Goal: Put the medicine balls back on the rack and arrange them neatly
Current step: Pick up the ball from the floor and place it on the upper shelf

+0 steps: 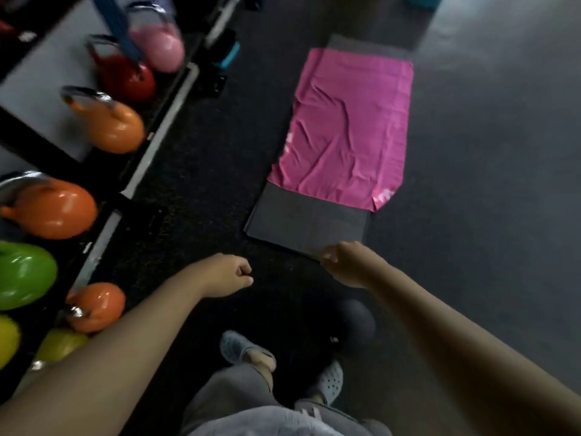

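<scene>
Both bare arms are stretched forward over the dark floor (188, 190), and nothing is held in either hand. The left hand (228, 275) is seen just below the frame's centre, its fingers curled loosely inward with the thumb laid against them. The right hand (352, 262), at about four o'clock from centre, is likewise curled into a loose fist, its knuckles over the near edge of a grey mat (308, 225). A pink towel (342, 130) is spread wrinkled over most of that mat, toward one o'clock. A dark medicine ball (349, 322) is seen on the floor at about five o'clock, below and between the two hands and just ahead of the feet; it is dim and hard to separate from the floor. A foot in a grey perforated clog (242, 346) is placed beside it, and a second clog (330, 380) is seen at the ball's near side. Along the left edge, from seven to eleven o'clock, a rack (157, 133) is lined with kettlebells: a pink one (160, 48) at the top, a red one (129, 77) beneath, several orange ones (110, 127), a green one (22, 275) and yellow ones (59, 344) nearest the left forearm. The picture is blurred by motion, so finer detail cannot be told.
</scene>
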Demonstrator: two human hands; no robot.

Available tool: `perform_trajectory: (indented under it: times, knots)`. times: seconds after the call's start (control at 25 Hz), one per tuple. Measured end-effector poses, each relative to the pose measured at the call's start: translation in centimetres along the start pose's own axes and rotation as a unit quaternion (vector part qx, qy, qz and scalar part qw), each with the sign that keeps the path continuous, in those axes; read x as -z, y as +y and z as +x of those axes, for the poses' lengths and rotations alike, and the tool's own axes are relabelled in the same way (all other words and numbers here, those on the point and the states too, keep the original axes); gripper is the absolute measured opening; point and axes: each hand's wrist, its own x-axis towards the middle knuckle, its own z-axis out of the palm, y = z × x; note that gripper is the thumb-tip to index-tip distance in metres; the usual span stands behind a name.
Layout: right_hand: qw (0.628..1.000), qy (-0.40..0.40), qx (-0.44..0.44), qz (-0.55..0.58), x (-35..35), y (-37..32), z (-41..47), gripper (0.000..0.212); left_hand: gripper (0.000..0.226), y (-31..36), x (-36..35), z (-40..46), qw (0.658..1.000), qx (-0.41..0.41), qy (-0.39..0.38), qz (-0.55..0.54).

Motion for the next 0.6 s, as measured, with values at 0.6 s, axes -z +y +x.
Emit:
perform_trajectory:
  times: [0.6]
  knots:
    - [0.838, 0.004, -0.345, 0.423, -30.5, 25.4, 6.8, 0.03, 0.044, 11.8, -27.0, 27.0, 0.982, -0.004, -0.183, 0.048]
